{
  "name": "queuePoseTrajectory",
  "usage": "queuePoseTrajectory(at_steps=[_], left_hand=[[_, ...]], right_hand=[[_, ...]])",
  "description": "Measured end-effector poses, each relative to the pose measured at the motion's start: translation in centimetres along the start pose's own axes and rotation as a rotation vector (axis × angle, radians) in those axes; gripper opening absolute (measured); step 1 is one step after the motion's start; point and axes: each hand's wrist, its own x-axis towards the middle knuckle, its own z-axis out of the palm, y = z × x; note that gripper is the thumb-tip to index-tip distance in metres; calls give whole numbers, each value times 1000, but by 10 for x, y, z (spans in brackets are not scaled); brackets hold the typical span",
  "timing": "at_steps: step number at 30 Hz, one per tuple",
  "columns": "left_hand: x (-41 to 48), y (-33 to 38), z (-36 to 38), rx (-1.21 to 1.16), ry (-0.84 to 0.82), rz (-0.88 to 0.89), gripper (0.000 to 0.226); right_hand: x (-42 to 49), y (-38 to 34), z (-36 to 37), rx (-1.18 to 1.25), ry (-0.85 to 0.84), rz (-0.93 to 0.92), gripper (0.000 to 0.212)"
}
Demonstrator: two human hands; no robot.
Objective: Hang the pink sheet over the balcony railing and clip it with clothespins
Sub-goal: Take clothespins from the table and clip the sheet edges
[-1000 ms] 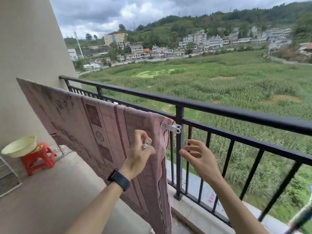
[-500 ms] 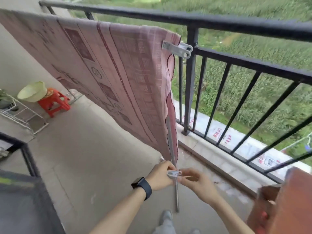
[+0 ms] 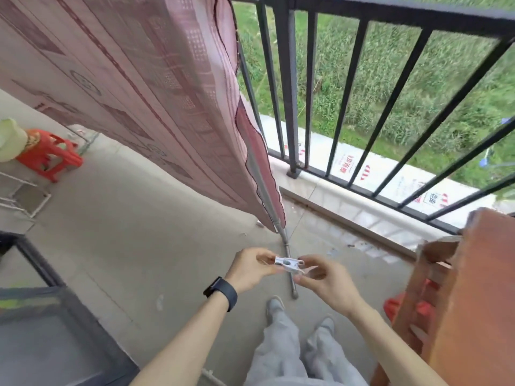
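The pink sheet (image 3: 156, 87) hung over the black balcony railing (image 3: 390, 12), and its free corner reached down almost to the concrete floor (image 3: 156, 224), beside a metal pole (image 3: 287, 254) that leaned along its edge. Below that corner, both hands met at one white clothespin (image 3: 288, 264). The left hand (image 3: 250, 270) pinched its left end between thumb and fingers, and the right hand (image 3: 320, 277) pinched the right end, where the pieces looked slightly apart. Whether the pin was whole or was coming apart, the view did not show clearly.

The first risk was the small pin itself. It was held only by fingertips, so a slip could send it to the floor, or through the bars of the railing to the field below. If the spring was not seated well, the pin probably would grip weakly and let the sheet go in wind. The top rail was cut off by the frame, so any pin already there could not be seen. The loose lower corner could also catch on the pole and pull the cloth sideways.
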Motion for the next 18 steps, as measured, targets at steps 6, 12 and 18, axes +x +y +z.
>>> queuePoseTrajectory(at_steps=[6,12,18], left_hand=[[44,-28,17,34,40,-17,23],[106,-66,38,106,75,29,21],[178,-116,87,-42,207,-16,25]], right_hand=[[50,20,18,-171,42,-24,25],[115,52,26,-310,-69,-12,24],[189,125,53,-459,-94,17,22]])
